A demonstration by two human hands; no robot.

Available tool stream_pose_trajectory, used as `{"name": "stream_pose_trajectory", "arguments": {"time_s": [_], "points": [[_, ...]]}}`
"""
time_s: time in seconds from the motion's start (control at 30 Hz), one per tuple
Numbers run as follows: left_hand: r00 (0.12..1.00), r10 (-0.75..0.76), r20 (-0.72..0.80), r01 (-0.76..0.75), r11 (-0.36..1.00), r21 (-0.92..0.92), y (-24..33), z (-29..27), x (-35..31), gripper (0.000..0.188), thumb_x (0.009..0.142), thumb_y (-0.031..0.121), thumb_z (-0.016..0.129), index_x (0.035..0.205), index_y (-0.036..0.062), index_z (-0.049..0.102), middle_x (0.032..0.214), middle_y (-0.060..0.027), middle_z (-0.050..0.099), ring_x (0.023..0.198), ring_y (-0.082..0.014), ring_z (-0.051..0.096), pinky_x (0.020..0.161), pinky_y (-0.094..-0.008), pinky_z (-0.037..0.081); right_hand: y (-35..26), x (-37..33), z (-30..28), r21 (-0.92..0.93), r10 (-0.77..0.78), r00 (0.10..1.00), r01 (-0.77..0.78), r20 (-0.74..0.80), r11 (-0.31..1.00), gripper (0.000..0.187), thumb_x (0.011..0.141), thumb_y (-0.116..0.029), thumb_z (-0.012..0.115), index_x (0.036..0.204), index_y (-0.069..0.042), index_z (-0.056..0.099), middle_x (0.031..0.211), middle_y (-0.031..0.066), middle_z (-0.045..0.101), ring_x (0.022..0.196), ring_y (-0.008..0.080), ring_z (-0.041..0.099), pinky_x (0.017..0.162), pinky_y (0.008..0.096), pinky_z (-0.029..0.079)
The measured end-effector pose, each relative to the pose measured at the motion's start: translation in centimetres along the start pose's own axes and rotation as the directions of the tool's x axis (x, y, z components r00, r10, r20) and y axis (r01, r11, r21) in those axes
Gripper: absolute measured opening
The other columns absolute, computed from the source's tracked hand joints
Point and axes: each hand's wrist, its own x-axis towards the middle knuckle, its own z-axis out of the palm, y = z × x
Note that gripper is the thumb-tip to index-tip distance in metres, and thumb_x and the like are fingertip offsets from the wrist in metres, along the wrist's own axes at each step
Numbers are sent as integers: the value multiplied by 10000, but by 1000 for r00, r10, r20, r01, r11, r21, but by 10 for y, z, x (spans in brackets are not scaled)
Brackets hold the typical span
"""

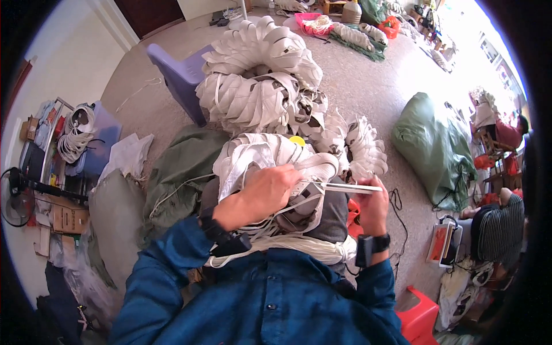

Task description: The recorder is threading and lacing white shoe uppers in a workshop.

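A white shoe upper with a grey lining [315,168] lies over my lap. My left hand [265,192] is closed, its fingertips pinching the upper near its lace holes. From there a white shoelace [348,187] stretches tight to the right, doubled into two strands. My right hand [371,204] is closed round the far end of that lace, thumb against the fingers. A thick bundle of loose white laces [305,246] lies across my lap, close to my body. More white uppers [247,150] are bunched just beyond my left hand.
Large coils of nested white uppers [253,100] rest ahead, by a purple chair [178,77]. Green sacks stand left [178,172] and right [431,149]. A red stool [417,316] is at lower right. Other people [499,227] sit along the right. A black cord [397,224] trails on the floor.
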Motion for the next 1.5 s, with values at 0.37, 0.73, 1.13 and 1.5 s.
{"name": "stream_pose_trajectory", "arguments": {"time_s": [0.37, 0.73, 1.13, 1.5], "points": [[982, -183, 44, 188, 937, -295, -45, 48, 12, 157, 870, 43, 571, 947, -25, 689, 914, -216, 674, 902, -388, 653, 800, -433, 511, -12, -1, -85, 587, 176, 945, -309, 274, 748, 178, 1027, -205, 539, 1042, -44, 611, 962, 82, 658, 705, 125, 558, 607, 264, 482], [988, -156, 17, 157, 986, -48, -50, 44, 13, 106, 820, 47, 629, 882, -17, 686, 894, -188, 639, 866, -369, 635, 788, -436, 510, 9, 5, -139, 673, 137, 983, -186, 125, 716, 203, 1021, -112, 512, 1157, 23, 580, 1083, 122, 668, 944, 206, 649, 833, 347, 552], [926, -352, 140, 372, 774, -513, -45, 61, 37, 216, 811, 189, 739, 778, -18, 689, 733, -174, 671, 693, -267, 659, 663, -372, 503, 48, -40, -94, -734, -189, 980, 174, 64, 657, 223, 939, -94, 579, 1145, -15, 616, 858, 13, 626, 750, 74, 563, 670, 232, 455], [957, -271, 100, 289, 896, -336, -42, 63, 37, 133, 830, 123, 630, 832, 3, 686, 824, -178, 694, 827, -348, 679, 751, -436, 523, 56, -40, -98, -707, -189, 979, 187, 76, 682, 192, 951, -80, 582, 1130, -25, 619, 859, 6, 632, 742, 72, 573, 654, 233, 470]]}}
